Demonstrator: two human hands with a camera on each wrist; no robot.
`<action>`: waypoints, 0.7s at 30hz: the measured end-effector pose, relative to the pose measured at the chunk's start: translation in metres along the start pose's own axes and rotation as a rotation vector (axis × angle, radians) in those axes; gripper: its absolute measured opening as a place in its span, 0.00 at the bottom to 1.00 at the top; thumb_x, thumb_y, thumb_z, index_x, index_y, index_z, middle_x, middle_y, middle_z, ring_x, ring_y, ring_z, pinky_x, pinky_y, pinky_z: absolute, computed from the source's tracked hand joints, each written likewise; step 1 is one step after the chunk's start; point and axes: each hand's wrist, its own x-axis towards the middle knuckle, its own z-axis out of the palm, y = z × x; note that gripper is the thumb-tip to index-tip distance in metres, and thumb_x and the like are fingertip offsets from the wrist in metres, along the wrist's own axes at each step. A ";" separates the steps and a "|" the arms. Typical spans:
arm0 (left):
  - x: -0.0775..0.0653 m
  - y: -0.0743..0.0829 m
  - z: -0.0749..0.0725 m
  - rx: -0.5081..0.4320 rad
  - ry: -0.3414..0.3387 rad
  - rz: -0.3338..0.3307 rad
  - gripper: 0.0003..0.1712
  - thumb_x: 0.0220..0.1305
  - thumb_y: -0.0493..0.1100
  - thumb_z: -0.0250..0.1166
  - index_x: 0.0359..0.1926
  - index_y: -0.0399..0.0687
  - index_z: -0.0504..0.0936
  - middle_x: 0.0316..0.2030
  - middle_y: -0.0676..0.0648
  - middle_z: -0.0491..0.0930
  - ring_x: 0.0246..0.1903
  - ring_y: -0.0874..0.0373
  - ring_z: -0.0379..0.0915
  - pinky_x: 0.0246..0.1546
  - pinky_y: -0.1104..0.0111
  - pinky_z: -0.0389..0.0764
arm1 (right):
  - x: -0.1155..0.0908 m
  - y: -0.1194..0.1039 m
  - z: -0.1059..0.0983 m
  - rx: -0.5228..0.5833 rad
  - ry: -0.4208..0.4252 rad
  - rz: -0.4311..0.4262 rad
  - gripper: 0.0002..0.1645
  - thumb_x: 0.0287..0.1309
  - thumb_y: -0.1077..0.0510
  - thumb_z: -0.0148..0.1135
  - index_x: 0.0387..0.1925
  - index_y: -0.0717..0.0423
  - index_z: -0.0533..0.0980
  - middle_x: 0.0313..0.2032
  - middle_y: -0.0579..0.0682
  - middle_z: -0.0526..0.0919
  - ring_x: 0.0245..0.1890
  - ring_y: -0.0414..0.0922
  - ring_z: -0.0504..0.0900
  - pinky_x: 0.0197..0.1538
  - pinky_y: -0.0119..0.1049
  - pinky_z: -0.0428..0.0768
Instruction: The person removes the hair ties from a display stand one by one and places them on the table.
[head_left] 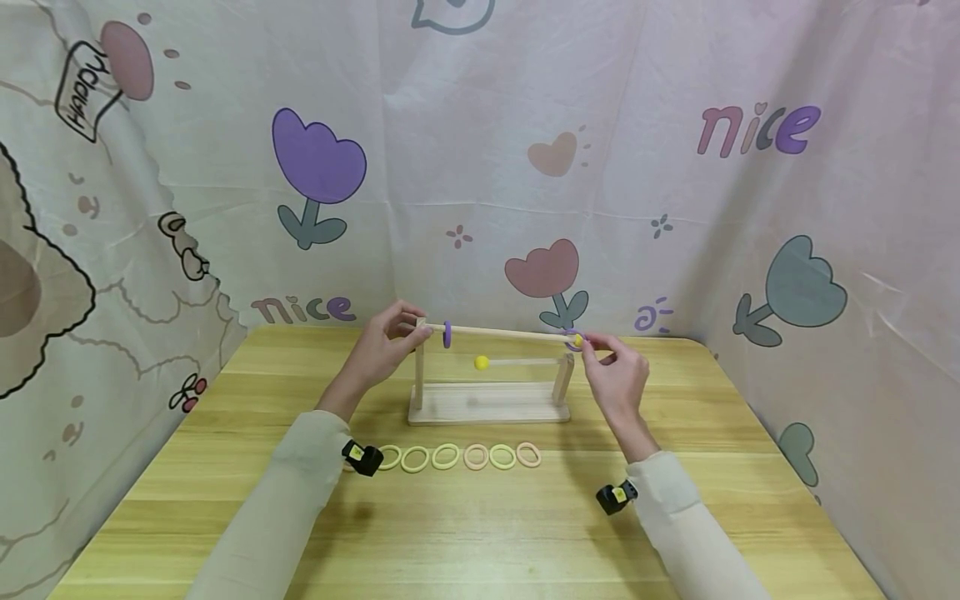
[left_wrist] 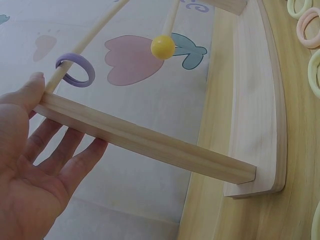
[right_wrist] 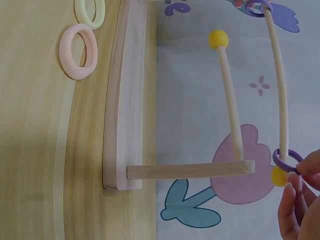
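A wooden stand [head_left: 487, 403] has a flat base and two uprights, each bearing a thin rod tipped with a yellow ball. My left hand [head_left: 390, 342] holds the top of the left upright [left_wrist: 150, 137], thumb on one side and fingers on the other. A purple ring [left_wrist: 80, 70] hangs on the long rod [head_left: 502, 332] close to that hand. At the rod's other end, my right hand [head_left: 618, 379] pinches a second purple ring [right_wrist: 286, 161], which looks to be around the rod beside its yellow ball [right_wrist: 278, 176]. The shorter rod [right_wrist: 230, 102] carries no ring.
In front of the base, several pale yellow and pink rings lie in a row, among them a pink ring [head_left: 528, 454] at the right end. My left wrist camera [head_left: 362, 458] covers part of the row's left end. A printed cloth [head_left: 450, 150] hangs behind the wooden table [head_left: 480, 542].
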 end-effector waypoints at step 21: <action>0.000 0.001 0.000 0.003 0.003 0.013 0.19 0.73 0.53 0.65 0.57 0.50 0.76 0.54 0.39 0.83 0.55 0.44 0.81 0.54 0.55 0.85 | 0.003 0.013 -0.007 -0.043 0.033 0.066 0.07 0.58 0.61 0.73 0.38 0.59 0.89 0.34 0.57 0.92 0.17 0.35 0.74 0.22 0.17 0.65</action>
